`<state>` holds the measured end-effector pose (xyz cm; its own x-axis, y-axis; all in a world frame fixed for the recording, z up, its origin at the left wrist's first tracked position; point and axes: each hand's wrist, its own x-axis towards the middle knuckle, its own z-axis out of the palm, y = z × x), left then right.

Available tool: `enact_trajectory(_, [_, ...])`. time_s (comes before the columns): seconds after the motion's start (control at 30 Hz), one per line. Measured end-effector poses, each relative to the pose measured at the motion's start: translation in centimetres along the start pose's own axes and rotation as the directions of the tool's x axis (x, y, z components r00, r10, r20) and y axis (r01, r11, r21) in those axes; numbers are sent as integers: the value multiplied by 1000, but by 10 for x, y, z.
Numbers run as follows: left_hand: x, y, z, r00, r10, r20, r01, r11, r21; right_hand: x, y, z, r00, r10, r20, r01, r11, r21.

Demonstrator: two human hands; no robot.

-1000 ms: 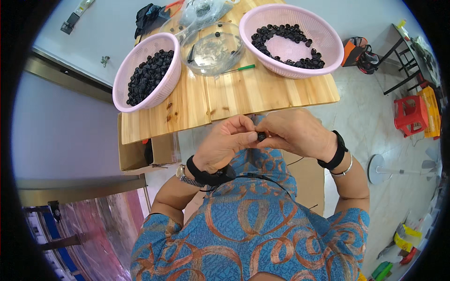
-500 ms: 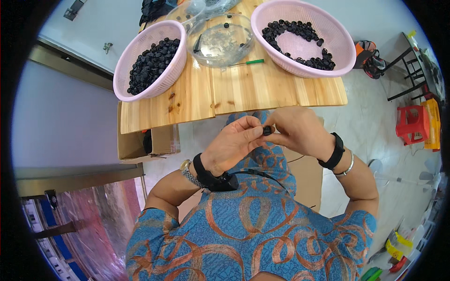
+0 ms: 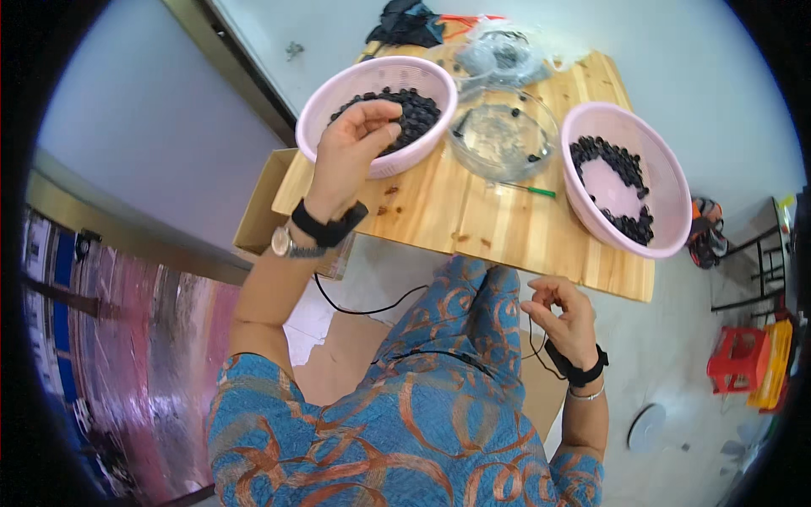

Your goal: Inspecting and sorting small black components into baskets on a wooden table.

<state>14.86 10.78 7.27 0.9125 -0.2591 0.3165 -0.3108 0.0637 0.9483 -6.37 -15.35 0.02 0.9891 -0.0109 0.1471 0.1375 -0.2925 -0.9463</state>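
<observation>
My left hand (image 3: 353,152) is raised over the pink basket (image 3: 307,114) on the left. Its thumb and fingertips are curled close together; whatever they may pinch is lost against the dark pieces behind. Small round black caps (image 3: 416,114) are heaped in that basket. Out in front of the table's near edge, my right hand (image 3: 568,317) hovers above my lap. Its fingers are bent, with a gap between thumb and forefinger, and nothing shows in them. A second pink basket (image 3: 680,198) stands at the right, with black caps (image 3: 604,156) lying around its bare middle.
Between the baskets sits a clear round tub (image 3: 498,135) with a few black pieces, beside a green-handled screwdriver (image 3: 539,192). Plastic bags (image 3: 507,55) and dark cloth (image 3: 405,24) lie at the back of the wooden table (image 3: 439,224). A red stool (image 3: 737,359) stands right.
My hands were together over my lap, holding a black cap. They have parted: the left rose to the left basket, the right moved lower and right. The view has also turned.
</observation>
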Motion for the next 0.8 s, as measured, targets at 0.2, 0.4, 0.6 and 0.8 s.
enact_trajectory(0.2, [21, -18, -30, 893, 398, 210, -422, 577, 699, -3, 5, 16, 997, -5, -72, 4, 1000, -24])
enact_trajectory(0.4, [-35, -25, 18, 674, 339, 656, -738, 281, 613, 6, -2, 42, 997, -50, -61, 49, 999, -9])
enact_trajectory(0.6, [-68, -51, 42, 575, 149, 805, -706, 588, 395, 17, -15, 73, 978, -179, 106, 183, 983, -21])
enact_trajectory(0.8, [-69, -66, 44, 635, -71, 770, -469, 756, 456, 15, -18, 85, 956, -219, 196, 229, 973, -32])
